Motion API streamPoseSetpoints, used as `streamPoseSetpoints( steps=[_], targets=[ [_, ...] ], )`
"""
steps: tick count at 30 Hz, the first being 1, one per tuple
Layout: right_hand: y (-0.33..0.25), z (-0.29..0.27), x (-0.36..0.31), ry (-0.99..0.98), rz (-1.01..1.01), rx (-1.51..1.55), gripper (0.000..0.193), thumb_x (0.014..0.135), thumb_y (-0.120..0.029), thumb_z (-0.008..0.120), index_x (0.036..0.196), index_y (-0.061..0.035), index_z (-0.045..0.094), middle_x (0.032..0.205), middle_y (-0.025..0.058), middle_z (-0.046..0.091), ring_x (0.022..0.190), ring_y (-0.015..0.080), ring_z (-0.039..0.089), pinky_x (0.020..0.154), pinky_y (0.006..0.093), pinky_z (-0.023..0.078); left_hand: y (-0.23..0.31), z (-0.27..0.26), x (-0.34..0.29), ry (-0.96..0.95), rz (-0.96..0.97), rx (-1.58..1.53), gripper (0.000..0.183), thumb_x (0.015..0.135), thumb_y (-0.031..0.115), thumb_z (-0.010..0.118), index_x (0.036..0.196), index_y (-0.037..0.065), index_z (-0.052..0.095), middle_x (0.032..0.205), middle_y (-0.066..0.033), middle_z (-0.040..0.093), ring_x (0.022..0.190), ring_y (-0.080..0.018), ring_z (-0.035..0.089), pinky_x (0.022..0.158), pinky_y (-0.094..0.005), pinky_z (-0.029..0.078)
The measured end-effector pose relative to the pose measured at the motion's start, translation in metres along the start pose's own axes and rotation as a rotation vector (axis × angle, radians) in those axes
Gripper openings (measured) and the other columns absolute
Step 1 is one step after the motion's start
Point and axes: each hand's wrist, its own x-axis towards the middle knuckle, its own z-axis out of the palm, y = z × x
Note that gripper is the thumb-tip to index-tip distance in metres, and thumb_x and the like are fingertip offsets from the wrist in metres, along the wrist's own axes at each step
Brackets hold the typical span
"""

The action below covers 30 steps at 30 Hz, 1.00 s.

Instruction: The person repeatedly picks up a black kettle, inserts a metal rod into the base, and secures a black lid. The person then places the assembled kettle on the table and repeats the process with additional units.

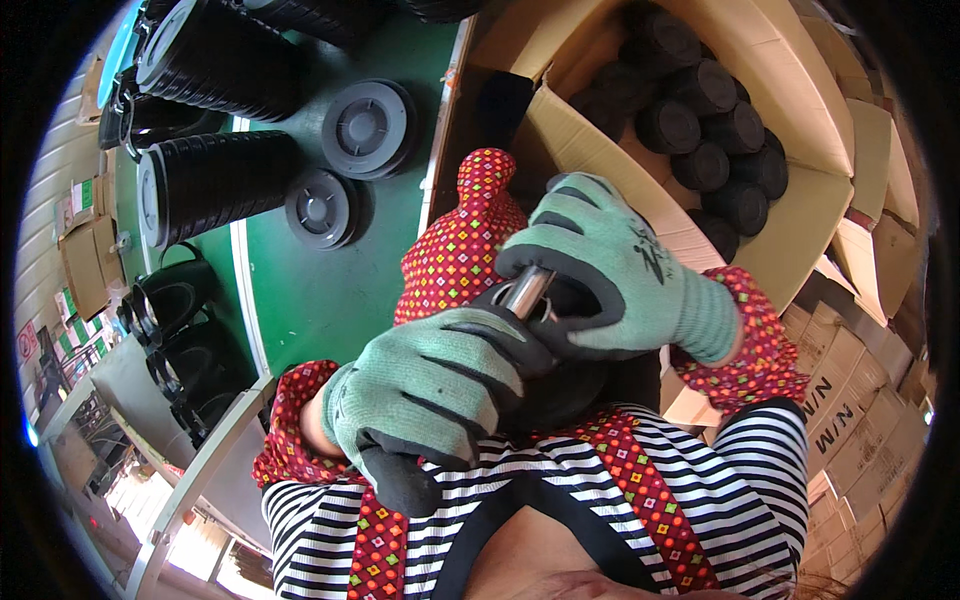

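Both my hands wear green knit gloves with black coated palms and meet in front of my chest. My left hand (430,385) is closed, its fingers wrapped round the near side of a black object (565,390). My right hand (610,265) curls over its far side, thumb and fingers closed. Between the hands shows a short shiny metal tube (526,294), tilted, with a ring-like metal edge beside it. Most of the black object is hidden by the gloves, so its kind cannot be made out.
On the green table (300,290) at left lie stacked black ribbed containers (225,180) and round black discs (368,128). An open cardboard box (800,235) holding several black cylinders (705,88) stands far right. Flat cartons (860,425) are stacked at right.
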Motion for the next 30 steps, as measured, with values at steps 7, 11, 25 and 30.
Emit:
streamPoseSetpoints(
  steps=[7, 11, 25, 30],
  targets=[
    [0.025, 0.003, 0.008, -0.028, -0.136, -0.013, 0.069, 0.071, -0.031, 0.088, 0.13, -0.0063, 0.063, 0.127, 0.0154, 0.06, 0.126, 0.0376, 0.054, 0.122, 0.0539, 0.031, 0.089, 0.033, 0.083, -0.137, -0.723, 1.091, 0.079, 0.09, 0.045, 0.07, 0.148, -0.006, 0.05, 0.152, -0.034, 0.044, 0.142, -0.0535, 0.043, 0.12, -0.0598, 0.033],
    [0.007, 0.006, 0.004, -0.015, 0.066, 0.106, 0.071, 0.072, -0.034, 0.084, 0.131, -0.0027, 0.061, 0.132, 0.0198, 0.059, 0.129, 0.0418, 0.052, 0.115, 0.0503, 0.039, 0.049, 0.046, 0.081, -0.297, -1.026, 1.188, 0.09, 0.093, 0.036, 0.073, 0.15, -0.019, 0.031, 0.14, -0.0392, 0.05, 0.12, -0.0474, 0.06, 0.099, -0.0468, 0.054],
    [-0.057, -0.009, -0.018, 0.007, 0.354, -0.411, 0.088, 0.067, -0.033, 0.087, 0.148, -0.0102, 0.058, 0.103, 0.0122, 0.061, 0.092, 0.0322, 0.061, 0.081, 0.0455, 0.046, -0.002, -0.049, 0.04, -0.408, -0.859, 0.805, 0.046, 0.078, 0.013, 0.075, 0.121, -0.001, 0.065, 0.094, -0.0238, 0.07, 0.085, -0.0445, 0.071, 0.076, -0.0452, 0.057],
    [-0.071, -0.018, -0.013, -0.089, 0.39, -0.485, 0.067, 0.084, -0.029, 0.078, 0.146, -0.0106, 0.061, 0.087, 0.0078, 0.053, 0.075, 0.0256, 0.059, 0.066, 0.0421, 0.046, -0.033, -0.067, 0.022, -0.383, -0.661, 0.758, 0.047, 0.08, 0.026, 0.072, 0.119, 0.001, 0.065, 0.092, -0.0218, 0.069, 0.082, -0.0452, 0.069, 0.074, -0.0469, 0.056]
  ],
)
